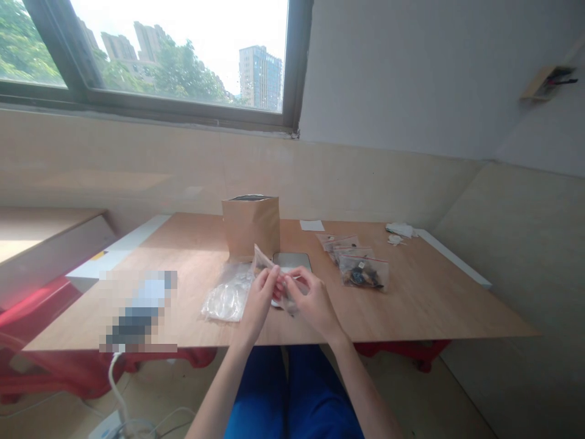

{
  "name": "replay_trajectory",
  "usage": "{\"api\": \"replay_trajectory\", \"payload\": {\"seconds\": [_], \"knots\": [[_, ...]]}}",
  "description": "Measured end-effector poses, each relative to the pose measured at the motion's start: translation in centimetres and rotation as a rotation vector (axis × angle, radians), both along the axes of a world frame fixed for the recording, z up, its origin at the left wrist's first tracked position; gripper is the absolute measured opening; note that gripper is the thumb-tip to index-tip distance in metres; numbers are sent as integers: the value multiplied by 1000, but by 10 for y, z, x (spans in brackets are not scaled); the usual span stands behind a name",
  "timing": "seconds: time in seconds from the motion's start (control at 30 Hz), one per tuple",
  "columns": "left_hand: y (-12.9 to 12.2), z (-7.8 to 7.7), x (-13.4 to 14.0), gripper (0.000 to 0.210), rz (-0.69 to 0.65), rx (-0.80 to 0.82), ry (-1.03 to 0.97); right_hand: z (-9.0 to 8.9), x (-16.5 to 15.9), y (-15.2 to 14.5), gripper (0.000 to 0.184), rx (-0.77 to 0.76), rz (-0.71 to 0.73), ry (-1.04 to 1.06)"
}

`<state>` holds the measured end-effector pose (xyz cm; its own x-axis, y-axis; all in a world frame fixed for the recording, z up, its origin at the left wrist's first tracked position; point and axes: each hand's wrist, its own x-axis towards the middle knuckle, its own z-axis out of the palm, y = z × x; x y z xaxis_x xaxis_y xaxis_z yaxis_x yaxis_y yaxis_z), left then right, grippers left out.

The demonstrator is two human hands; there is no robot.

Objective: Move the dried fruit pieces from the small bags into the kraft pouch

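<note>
Between my two hands is a small clear zip bag [262, 258], tilted, its contents mostly hidden by my fingers. My left hand [265, 289] is closed with thumb and fingers pinching the bag's edge. Close beside it, my right hand [307, 294] also pinches the bag. Just behind the hands lies a flat grey device with a silvery top [297, 261], partly covered by them. A heap of clear plastic bags [223, 300] lies to the left of my left hand. Behind it a brown stand-up pouch [251, 228] stands upright with its top open.
Several filled zip bags with red seals [363, 273] overlap on the right of the wooden table [425, 299]. A white paper [312, 225] and crumpled white scraps [401, 230] lie at the back. A blurred-out object [139, 311] with a white cable [113, 378] is at the left edge.
</note>
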<state>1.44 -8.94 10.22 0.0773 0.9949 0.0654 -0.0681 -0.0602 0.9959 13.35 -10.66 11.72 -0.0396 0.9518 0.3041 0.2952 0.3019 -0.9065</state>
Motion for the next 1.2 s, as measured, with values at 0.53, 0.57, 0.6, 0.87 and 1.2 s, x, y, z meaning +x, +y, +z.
{"api": "replay_trajectory", "payload": {"seconds": [0.53, 0.57, 0.6, 0.87, 1.2], "knots": [[-9, 4, -1, 32, -39, -6, -6, -21, 1, 14, 30, -161, 204, 131], [-10, 4, -1, 33, -53, -3, -3, -21, 1, 14, 30, -167, 201, 142], [-10, 4, 0, 34, -64, 0, 0, -22, 1, 14, 30, -171, 200, 151], [-11, 6, -4, 39, -229, 61, 46, -18, 3, 17, 33, -263, 277, 244], [-11, 3, 1, 34, -146, 147, 27, -21, -2, 14, 31, -117, 167, 209]]}}
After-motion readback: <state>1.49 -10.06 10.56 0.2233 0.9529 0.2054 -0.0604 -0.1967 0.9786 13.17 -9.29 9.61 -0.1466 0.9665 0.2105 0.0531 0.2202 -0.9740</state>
